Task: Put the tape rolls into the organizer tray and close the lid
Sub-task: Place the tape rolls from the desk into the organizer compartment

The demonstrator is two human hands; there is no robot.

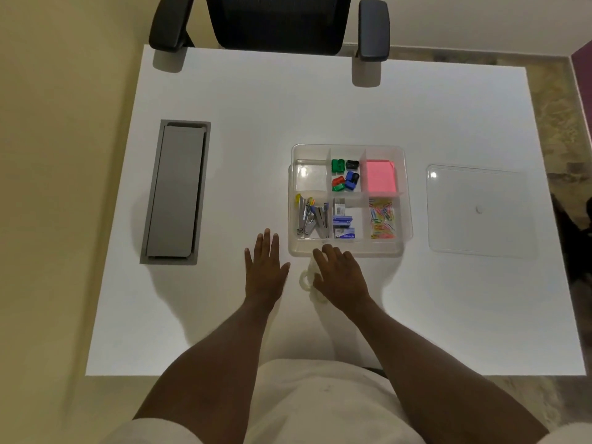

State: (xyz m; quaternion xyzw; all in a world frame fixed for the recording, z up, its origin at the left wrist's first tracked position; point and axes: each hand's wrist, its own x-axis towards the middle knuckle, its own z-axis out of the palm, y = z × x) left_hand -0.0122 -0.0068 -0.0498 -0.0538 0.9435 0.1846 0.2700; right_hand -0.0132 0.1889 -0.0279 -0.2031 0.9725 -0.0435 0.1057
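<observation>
A clear organizer tray [407, 200] with six compartments sits mid-table; its far-left compartment [310, 177] holds nothing. Pale clear tape rolls [305, 279] lie on the table just in front of the tray, partly hidden under my right hand [341, 277], whose fingers rest over them; whether it grips one I cannot tell. My left hand [265, 267] lies flat on the table to their left, fingers apart, holding nothing. The clear lid [480, 213] lies flat to the right of the tray.
The tray holds coloured sharpeners [345, 175], pink notes [379, 176], staplers [312, 219], staple boxes [343, 221] and paper clips [382, 217]. A grey cable hatch [176, 192] sits left. An office chair [275, 24] stands at the far edge.
</observation>
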